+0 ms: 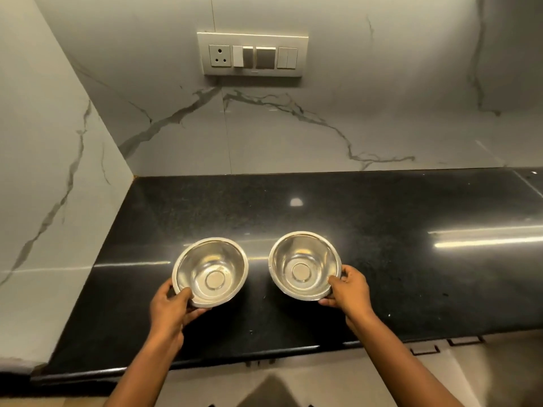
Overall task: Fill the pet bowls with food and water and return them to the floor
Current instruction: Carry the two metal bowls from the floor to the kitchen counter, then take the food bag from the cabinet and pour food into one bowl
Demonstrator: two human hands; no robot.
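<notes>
Two shiny steel pet bowls sit side by side over the black granite counter (382,230). Both look empty inside. My left hand (172,306) grips the near rim of the left bowl (210,270), thumb over the edge. My right hand (348,289) holds the right bowl (304,264) at its near right rim, thumb on top and fingers under it. I cannot tell whether the bowls rest fully on the counter or are held just above it.
White marble-look walls close the counter at the back and on the left. A switch and socket panel (252,54) is on the back wall. The counter's front edge runs just below my forearms, with cabinet fronts (440,365) beneath.
</notes>
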